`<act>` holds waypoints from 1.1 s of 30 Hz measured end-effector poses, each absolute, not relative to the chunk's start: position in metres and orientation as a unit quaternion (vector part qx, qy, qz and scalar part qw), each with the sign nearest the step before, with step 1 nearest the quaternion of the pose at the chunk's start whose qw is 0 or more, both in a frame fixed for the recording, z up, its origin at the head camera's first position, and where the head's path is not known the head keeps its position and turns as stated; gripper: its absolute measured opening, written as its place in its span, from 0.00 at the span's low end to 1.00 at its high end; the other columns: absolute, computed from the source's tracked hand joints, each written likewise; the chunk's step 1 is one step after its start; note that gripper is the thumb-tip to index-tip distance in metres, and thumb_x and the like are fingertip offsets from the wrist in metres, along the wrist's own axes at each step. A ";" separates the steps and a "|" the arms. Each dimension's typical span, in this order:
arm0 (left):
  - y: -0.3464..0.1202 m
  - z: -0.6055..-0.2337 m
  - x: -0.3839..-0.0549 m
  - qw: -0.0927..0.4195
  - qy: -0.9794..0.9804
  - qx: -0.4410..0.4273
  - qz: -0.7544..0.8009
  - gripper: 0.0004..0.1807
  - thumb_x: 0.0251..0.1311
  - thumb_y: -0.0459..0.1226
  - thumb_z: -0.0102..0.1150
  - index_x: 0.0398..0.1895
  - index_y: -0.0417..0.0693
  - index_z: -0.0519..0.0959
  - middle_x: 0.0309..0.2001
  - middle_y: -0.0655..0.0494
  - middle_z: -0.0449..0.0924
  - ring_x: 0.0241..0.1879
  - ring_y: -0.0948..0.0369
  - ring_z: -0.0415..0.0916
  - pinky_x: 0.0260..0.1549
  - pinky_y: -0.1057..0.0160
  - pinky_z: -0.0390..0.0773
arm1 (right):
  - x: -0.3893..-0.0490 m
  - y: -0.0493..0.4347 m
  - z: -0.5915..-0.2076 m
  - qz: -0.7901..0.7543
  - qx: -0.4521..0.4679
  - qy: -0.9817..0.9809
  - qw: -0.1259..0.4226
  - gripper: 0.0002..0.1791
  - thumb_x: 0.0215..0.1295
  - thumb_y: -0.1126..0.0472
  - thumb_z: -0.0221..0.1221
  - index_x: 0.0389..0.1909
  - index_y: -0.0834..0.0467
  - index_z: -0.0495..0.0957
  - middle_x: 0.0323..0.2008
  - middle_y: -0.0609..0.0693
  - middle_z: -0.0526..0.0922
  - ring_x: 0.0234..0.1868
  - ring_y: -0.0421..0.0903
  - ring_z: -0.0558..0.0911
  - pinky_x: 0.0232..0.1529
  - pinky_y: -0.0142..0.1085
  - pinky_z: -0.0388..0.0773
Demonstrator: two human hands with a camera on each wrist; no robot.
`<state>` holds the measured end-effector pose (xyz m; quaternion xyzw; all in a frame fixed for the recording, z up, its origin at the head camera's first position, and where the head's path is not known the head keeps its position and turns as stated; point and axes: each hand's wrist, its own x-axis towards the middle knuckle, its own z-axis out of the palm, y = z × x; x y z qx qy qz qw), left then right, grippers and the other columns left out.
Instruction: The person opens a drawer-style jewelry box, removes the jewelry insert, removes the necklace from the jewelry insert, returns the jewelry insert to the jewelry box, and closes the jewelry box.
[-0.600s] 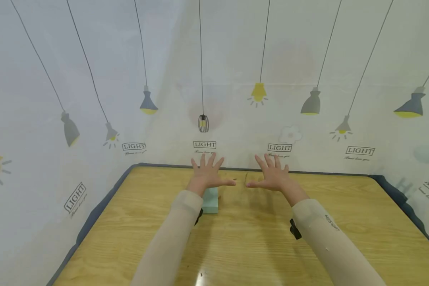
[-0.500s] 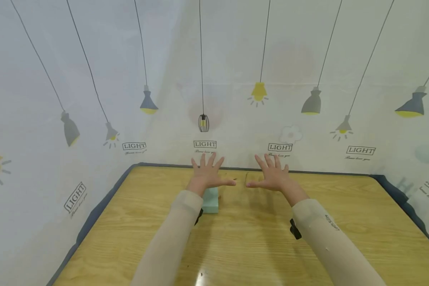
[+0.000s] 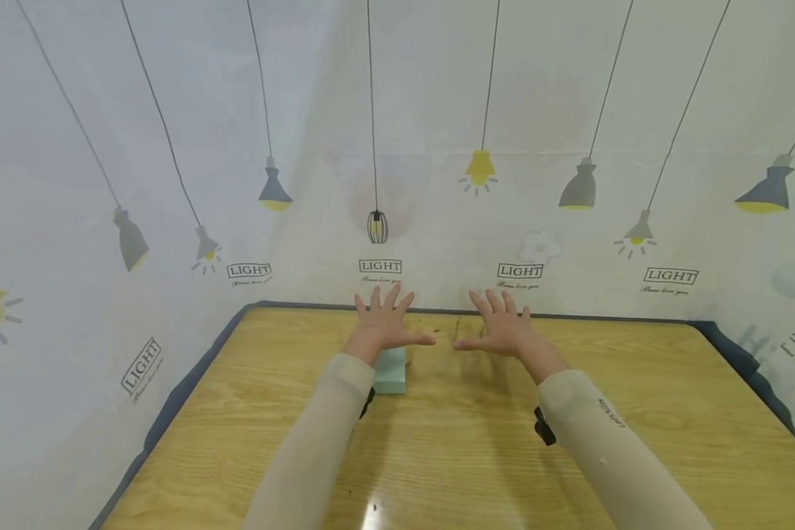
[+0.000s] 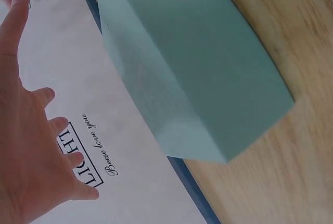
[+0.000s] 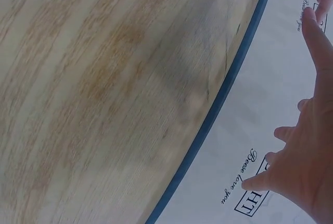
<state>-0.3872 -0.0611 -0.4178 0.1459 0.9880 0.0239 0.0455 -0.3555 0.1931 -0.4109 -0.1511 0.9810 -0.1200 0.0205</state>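
Observation:
Both hands are held out over the far half of the table, fingers spread and nothing in them. My left hand (image 3: pixel 382 326) overlaps the back of a pale green box-shaped block (image 3: pixel 390 371) in the head view. That block (image 4: pixel 197 67) lies on the wood and fills much of the left wrist view, with the left hand (image 4: pixel 41 146) off to one side of it. To the right, my right hand (image 3: pixel 501 329) points its thumb toward the left thumb, a small gap between them. In the right wrist view the right hand (image 5: pixel 302 146) appears at the edge, touching nothing.
A wood-grain table (image 3: pixel 450 442) spreads below, with a dark blue edge along its back and sides. A pale wall covering (image 3: pixel 430 96) printed with hanging lamps and "LIGHT" labels rises behind it. Small dark marks dot the tabletop.
My right hand has shifted very slightly left and down. The head view has moved a touch; the left hand and the block stay in place.

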 end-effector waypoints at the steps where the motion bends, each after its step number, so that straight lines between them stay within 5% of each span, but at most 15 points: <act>1: -0.061 -0.417 -0.387 0.046 0.988 0.146 0.023 0.62 0.46 0.82 0.45 0.81 0.68 0.40 0.82 0.57 0.28 0.80 0.40 0.29 0.70 0.25 0.31 | -0.356 0.193 -0.411 -0.120 -0.152 0.981 0.021 0.64 0.54 0.24 0.59 0.81 0.52 0.40 0.79 0.66 0.42 0.78 0.71 0.39 0.67 0.79 0.41; 11: -0.067 -0.414 -0.377 0.037 0.987 0.154 0.033 0.60 0.49 0.79 0.47 0.81 0.65 0.43 0.82 0.54 0.34 0.79 0.37 0.33 0.70 0.24 0.36 | -0.354 0.186 -0.415 -0.111 -0.154 0.981 0.031 0.62 0.57 0.25 0.58 0.81 0.53 0.41 0.79 0.66 0.45 0.78 0.72 0.41 0.66 0.79 0.43; 25: -0.075 -0.413 -0.373 0.024 0.987 0.157 0.039 0.58 0.50 0.78 0.50 0.80 0.62 0.50 0.80 0.51 0.50 0.78 0.37 0.43 0.70 0.24 0.41 | -0.353 0.178 -0.418 -0.127 -0.208 0.970 -0.013 0.51 0.59 0.34 0.63 0.75 0.59 0.59 0.74 0.67 0.59 0.75 0.70 0.55 0.71 0.69 0.55; 33: -0.081 -0.416 -0.371 0.034 0.985 0.162 0.056 0.57 0.50 0.77 0.52 0.79 0.61 0.53 0.80 0.51 0.51 0.79 0.39 0.43 0.71 0.26 0.43 | -0.351 0.170 -0.425 -0.153 -0.203 0.967 0.022 0.50 0.59 0.35 0.64 0.76 0.57 0.59 0.76 0.65 0.57 0.76 0.66 0.55 0.72 0.65 0.59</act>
